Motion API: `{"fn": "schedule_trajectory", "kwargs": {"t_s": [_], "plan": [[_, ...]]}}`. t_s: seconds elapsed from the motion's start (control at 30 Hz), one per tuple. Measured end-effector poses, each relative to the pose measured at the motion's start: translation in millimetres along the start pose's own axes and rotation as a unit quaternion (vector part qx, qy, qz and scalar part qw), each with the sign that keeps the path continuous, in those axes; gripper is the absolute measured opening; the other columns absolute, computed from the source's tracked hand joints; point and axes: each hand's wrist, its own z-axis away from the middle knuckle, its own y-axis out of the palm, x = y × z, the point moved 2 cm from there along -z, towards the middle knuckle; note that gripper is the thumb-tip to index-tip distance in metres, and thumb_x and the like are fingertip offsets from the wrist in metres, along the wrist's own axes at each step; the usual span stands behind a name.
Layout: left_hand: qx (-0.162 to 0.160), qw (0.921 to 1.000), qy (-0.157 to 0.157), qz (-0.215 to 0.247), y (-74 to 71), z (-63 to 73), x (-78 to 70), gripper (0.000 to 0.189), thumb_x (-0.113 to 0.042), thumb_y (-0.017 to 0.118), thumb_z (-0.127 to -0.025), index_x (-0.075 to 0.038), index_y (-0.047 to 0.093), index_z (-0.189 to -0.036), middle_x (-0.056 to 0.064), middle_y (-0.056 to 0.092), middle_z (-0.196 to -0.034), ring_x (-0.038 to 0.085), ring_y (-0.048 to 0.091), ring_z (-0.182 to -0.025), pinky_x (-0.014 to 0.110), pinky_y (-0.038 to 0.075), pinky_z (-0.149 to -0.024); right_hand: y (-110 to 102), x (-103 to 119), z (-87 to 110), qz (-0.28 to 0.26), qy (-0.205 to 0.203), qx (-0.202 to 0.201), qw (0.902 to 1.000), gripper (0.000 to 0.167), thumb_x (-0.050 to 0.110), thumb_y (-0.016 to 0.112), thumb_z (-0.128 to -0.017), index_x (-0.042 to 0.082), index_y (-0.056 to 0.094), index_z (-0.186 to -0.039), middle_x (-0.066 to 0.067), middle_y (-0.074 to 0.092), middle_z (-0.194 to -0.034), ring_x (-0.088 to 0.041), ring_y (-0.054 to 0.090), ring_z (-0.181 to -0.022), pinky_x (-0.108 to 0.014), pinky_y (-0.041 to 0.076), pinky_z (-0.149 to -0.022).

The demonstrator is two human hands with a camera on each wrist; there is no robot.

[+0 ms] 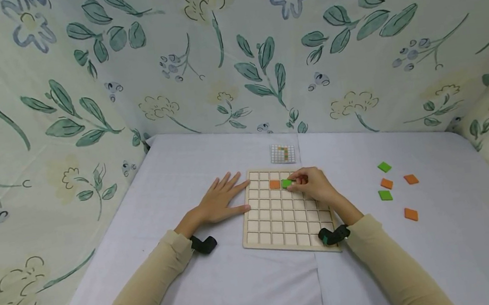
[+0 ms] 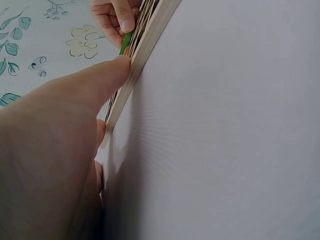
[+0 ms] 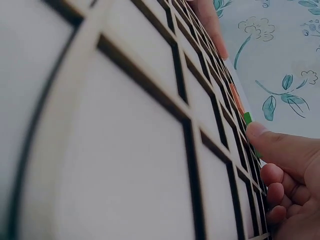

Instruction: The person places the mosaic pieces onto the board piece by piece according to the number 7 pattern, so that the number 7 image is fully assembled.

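A wooden grid board [image 1: 276, 214] lies on the white-covered table. One orange square tile [image 1: 275, 184] sits in a cell near its far side. My right hand [image 1: 316, 184] pinches a green square tile [image 1: 286, 183] by its right edge, just right of the orange one. In the right wrist view, the thumb lies on the green tile [image 3: 248, 118], which is raised at a tilt from the grid. My left hand [image 1: 219, 200] is spread flat at the board's left edge, fingertips and thumb touching the rim. The left wrist view shows that thumb against the board's side [image 2: 131, 82].
Beyond the board lies a small card [image 1: 282, 153] printed with a grid of coloured squares. To the right are loose tiles: two green [image 1: 385, 195] and three orange [image 1: 411, 214]. A flower-patterned cloth [image 1: 219, 90] hangs behind the table.
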Motion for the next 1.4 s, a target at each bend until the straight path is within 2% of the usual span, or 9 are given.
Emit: {"fn": "schedule_trajectory", "kwargs": {"t_s": [0.27,1.13,1.4], "plan": [[-0.002,1.0,0.007,0.006,-0.9,0.7,0.3,0.082,-0.071,0.043,-0.094,-0.03,0.02,-0.161,0.006,0.004,-0.167,0.031,-0.004,-0.152,0.052,-0.005,-0.119,0.4,0.6,0.6,-0.007,-0.017,0.004,0.9998,0.024,0.007,0.079,-0.086,-0.004,0.073,-0.106,-0.005,0.058,-0.075,-0.019,0.044,-0.064,-0.024,0.034,-0.054],[0.001,1.0,0.002,-0.002,2.1,-2.7,2.1,0.083,-0.075,0.04,-0.093,-0.032,0.017,-0.161,0.004,0.002,-0.167,0.03,-0.006,-0.152,0.05,-0.007,-0.119,-3.0,0.8,1.0,-0.015,0.002,0.002,0.9999,0.028,0.011,0.081,-0.085,-0.003,0.074,-0.108,-0.006,0.061,-0.076,-0.018,0.046,-0.065,-0.024,0.035,-0.054],[0.003,1.0,0.001,-0.002,1.4,-1.9,1.6,0.083,-0.074,0.041,-0.093,-0.031,0.018,-0.161,0.004,0.002,-0.167,0.03,-0.006,-0.152,0.051,-0.006,-0.119,-11.0,2.3,6.2,-0.04,-0.013,0.005,0.9991,0.029,0.009,0.079,-0.086,-0.004,0.073,-0.112,-0.008,0.063,-0.079,-0.019,0.05,-0.067,-0.022,0.041,-0.056]]}}
